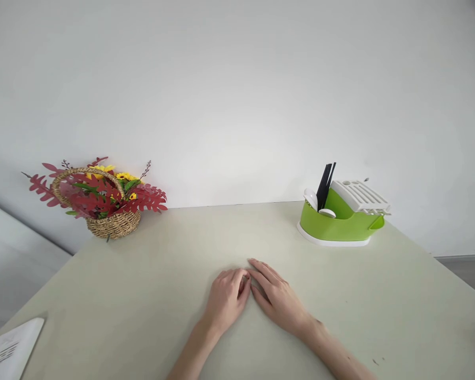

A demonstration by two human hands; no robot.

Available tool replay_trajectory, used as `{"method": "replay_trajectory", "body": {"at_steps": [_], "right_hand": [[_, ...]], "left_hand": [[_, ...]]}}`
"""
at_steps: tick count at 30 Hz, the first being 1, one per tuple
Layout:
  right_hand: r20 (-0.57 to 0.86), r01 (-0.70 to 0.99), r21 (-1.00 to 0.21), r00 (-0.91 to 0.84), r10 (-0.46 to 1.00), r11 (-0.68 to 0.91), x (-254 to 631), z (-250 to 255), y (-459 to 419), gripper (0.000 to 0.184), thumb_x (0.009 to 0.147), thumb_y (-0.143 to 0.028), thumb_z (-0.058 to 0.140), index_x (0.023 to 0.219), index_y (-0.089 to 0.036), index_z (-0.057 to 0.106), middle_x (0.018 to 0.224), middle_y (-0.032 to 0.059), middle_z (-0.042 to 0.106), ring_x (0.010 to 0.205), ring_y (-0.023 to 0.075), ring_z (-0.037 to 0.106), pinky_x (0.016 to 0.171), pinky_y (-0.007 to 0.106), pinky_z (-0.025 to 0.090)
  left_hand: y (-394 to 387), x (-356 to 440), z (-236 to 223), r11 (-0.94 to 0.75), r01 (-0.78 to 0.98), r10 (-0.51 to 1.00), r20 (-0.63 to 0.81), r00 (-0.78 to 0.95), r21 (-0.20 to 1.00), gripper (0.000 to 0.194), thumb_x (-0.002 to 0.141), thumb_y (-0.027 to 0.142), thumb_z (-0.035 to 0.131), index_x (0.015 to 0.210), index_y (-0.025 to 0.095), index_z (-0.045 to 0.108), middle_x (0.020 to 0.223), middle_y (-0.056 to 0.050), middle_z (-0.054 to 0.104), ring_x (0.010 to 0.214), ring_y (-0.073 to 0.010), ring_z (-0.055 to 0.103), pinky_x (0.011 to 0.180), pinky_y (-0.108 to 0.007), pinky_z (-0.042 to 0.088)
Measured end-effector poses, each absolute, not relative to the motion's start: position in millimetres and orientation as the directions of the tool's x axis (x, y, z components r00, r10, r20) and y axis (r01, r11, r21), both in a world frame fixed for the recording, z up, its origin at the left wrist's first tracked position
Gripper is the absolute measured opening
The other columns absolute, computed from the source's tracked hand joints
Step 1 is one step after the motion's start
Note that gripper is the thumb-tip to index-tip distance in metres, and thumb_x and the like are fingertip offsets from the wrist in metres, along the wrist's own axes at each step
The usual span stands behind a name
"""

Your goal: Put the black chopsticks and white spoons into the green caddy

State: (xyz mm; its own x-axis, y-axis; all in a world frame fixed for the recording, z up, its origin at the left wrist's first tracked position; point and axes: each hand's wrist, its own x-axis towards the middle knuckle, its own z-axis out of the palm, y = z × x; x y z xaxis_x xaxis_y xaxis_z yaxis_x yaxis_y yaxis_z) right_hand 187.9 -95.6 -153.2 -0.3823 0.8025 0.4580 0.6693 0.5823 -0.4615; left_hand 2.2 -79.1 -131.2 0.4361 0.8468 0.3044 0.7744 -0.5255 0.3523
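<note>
Both of my hands lie on the pale table (142, 301) near its middle, close together with fingertips meeting or almost meeting. My left hand (228, 298) is loosely closed, its fingers curled down toward the tabletop and the thumb near the index finger; I see nothing held in it, though its palm is hidden. Stretched out with fingers apart, my right hand (277, 295) rests palm down and holds nothing.
At the back left stands a wicker basket (114, 224) of red leaves and yellow flowers. A green utensil holder (332, 227) with a white rack (362, 196), black chopsticks (323, 187) and white spoons (311, 198) stands back right. A white printed object (13, 348) lies front left.
</note>
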Motion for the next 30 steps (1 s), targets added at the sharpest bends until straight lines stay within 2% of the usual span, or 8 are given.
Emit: {"method": "replay_trajectory", "body": {"at_steps": [18,30], "right_hand": [[0.475,0.661,-0.466,-0.375,0.796,0.589,186.8,-154.3,-95.4,0.042,0.102,-0.019,0.048,0.143,-0.026,0.055,0.153,0.0079,0.055,0.143,0.0238,0.050,0.120,0.045,0.046],[0.482,0.663,-0.463,-0.369,0.795,0.588,185.2,-153.2,-95.3,0.045,0.102,-0.018,0.048,0.146,-0.027,0.052,0.152,0.0082,0.056,0.141,0.0244,0.052,0.119,0.047,0.047]], "left_hand": [[-80.3,2.3,-130.0,-0.531,0.783,0.841,0.316,0.440,0.324,0.011,0.101,0.024,0.048,0.093,0.024,0.056,0.076,0.000,0.065,0.069,-0.0188,0.062,0.067,-0.032,0.046],[-79.6,1.6,-131.4,-0.526,0.788,0.843,0.313,0.437,0.319,0.010,0.101,0.023,0.048,0.093,0.024,0.055,0.076,0.000,0.064,0.070,-0.0188,0.062,0.068,-0.032,0.046]]}}
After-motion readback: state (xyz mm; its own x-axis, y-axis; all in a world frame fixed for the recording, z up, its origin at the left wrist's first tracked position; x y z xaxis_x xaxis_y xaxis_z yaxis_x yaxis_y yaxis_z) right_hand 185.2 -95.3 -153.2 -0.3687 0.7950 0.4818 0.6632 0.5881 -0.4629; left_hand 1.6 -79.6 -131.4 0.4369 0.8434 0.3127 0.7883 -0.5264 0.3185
